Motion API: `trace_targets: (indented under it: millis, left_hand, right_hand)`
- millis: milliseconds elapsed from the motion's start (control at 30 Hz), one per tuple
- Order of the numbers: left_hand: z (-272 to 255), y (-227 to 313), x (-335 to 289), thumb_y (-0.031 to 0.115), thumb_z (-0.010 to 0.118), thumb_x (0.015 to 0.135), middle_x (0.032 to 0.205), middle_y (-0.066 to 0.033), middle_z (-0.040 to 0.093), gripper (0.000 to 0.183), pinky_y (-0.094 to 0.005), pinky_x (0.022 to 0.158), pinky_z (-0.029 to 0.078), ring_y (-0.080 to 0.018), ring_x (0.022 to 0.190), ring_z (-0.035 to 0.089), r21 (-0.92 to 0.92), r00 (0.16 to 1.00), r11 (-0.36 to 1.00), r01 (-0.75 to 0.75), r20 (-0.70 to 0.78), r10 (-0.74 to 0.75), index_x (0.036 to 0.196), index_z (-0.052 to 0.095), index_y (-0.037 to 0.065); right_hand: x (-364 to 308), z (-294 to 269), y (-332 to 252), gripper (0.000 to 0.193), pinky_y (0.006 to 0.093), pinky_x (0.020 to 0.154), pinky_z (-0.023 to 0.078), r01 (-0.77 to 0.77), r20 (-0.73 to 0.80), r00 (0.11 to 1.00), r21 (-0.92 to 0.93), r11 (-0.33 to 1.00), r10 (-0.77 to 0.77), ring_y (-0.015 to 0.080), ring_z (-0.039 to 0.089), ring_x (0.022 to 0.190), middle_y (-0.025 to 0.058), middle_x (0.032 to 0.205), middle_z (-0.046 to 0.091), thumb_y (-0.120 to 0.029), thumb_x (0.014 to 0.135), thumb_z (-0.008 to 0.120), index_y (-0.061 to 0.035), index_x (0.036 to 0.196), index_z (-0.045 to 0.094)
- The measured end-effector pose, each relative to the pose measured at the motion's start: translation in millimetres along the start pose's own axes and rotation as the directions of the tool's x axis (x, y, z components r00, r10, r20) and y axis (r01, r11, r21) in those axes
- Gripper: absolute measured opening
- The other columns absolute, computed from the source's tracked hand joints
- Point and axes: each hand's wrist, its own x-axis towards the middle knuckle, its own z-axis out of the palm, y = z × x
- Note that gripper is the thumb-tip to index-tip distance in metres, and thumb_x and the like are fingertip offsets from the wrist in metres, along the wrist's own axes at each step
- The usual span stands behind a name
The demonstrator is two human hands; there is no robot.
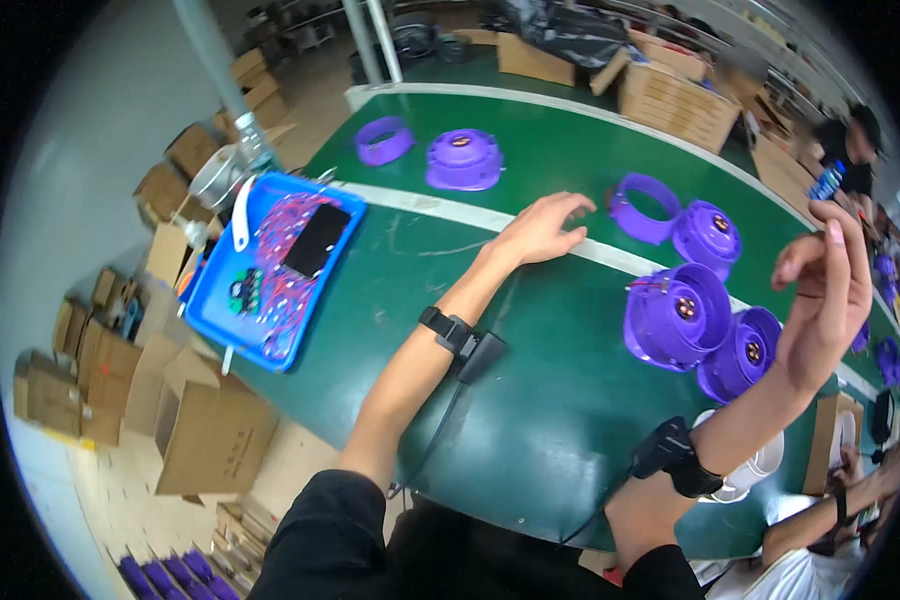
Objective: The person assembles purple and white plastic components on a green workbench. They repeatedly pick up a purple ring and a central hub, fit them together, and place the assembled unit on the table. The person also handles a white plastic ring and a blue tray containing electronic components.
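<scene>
My left hand [542, 230] hovers over the white strip across the green table, thumb and fingers apart and nothing between them. Closest to it on the right is a purple plastic ring [644, 208], leaning beside a purple round housing [708, 238]. Raised at the right is my right hand [826, 275], its fingers partly bent and spread, with no object visible in it. Below and left of that hand stand an open purple housing [678, 316] with a short red wire and another purple housing [748, 352]. Both wrists wear black straps with cabled devices.
A blue tray [202, 312] of wires, green circuit boards and a black slab lies at the left. Another purple ring [384, 141] and a domed purple housing [464, 160] sit at the far side. White round parts [765, 462] stand under my right forearm. Co-workers are at the right.
</scene>
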Motion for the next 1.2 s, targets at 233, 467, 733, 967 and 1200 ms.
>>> trace_targets:
  millis: [233, 467, 733, 967, 1200]
  left_hand:
    - [-11, -40, -50, 0.003, 0.062, 0.082, 0.077, -0.0037, 0.067, 0.019, -0.0255, 0.069, 0.051, -0.0094, 0.075, 0.062, -0.162, 0.974, 0.965, 0.205, -0.058, -0.217, 0.1, 0.069, 0.002]
    - [15, 71, -31, 0.007, 0.062, 0.081, 0.131, -0.0121, 0.056, 0.046, -0.041, 0.097, 0.047, -0.0282, 0.12, 0.053, -0.063, 0.957, 0.955, -0.288, -0.006, 0.289, 0.127, 0.057, 0.009]
    - [56, 141, -6, 0.025, 0.073, 0.077, 0.106, -0.0089, 0.065, 0.036, -0.0459, 0.106, 0.035, -0.026, 0.111, 0.056, 0.126, 0.85, 0.872, -0.473, 0.327, 0.414, 0.108, 0.068, 0.01]
    - [37, 138, 3, 0.033, 0.078, 0.07, 0.091, -0.012, 0.066, 0.031, -0.0424, 0.087, 0.047, -0.0304, 0.095, 0.061, 0.14, 0.838, 0.932, -0.335, 0.497, 0.226, 0.084, 0.072, 0.006]
    - [-78, 112, -12, 0.023, 0.082, 0.072, 0.063, -0.0089, 0.063, 0.026, -0.0312, 0.059, 0.044, -0.0118, 0.06, 0.053, -0.09, 0.757, 0.993, -0.072, 0.643, 0.114, 0.081, 0.072, 0.0]
  right_hand:
    - [-1, 11, -10, 0.027, 0.022, 0.051, 0.043, 0.025, 0.027, 0.999, -0.036, 0.999, -0.024, 0.0103, 0.055, 0.055, 0.0058, 0.063, 0.058, -0.016, 0.1, 0.049, 0.0049, 0.111, 0.063]
    - [-2, 22, -22, 0.023, 0.0223, 0.051, 0.044, 0.047, 0.024, 0.999, 0.023, 0.999, -0.048, 0.0102, 0.057, 0.054, 0.0066, 0.061, 0.062, -0.013, 0.097, 0.052, 0.004, 0.102, 0.067]
    - [-4, 29, -24, 0.026, 0.0234, 0.05, 0.044, 0.095, 0.083, 0.992, -0.035, 0.995, -0.092, 0.0132, 0.058, 0.053, 0.0087, 0.063, 0.061, -0.013, 0.098, 0.05, 0.0074, 0.105, 0.064]
    - [-5, 33, -26, 0.025, 0.023, 0.049, 0.043, 0.08, 0.093, 0.993, -0.066, 0.995, -0.074, 0.013, 0.058, 0.052, 0.0095, 0.062, 0.061, -0.012, 0.098, 0.05, 0.0069, 0.104, 0.065]
    - [-1, 23, -16, 0.027, 0.0193, 0.056, 0.051, 0.066, 0.27, 0.957, 0.145, 0.987, -0.104, 0.0119, 0.065, 0.063, 0.0155, 0.087, 0.066, -0.009, 0.091, 0.061, 0.0091, 0.111, 0.057]
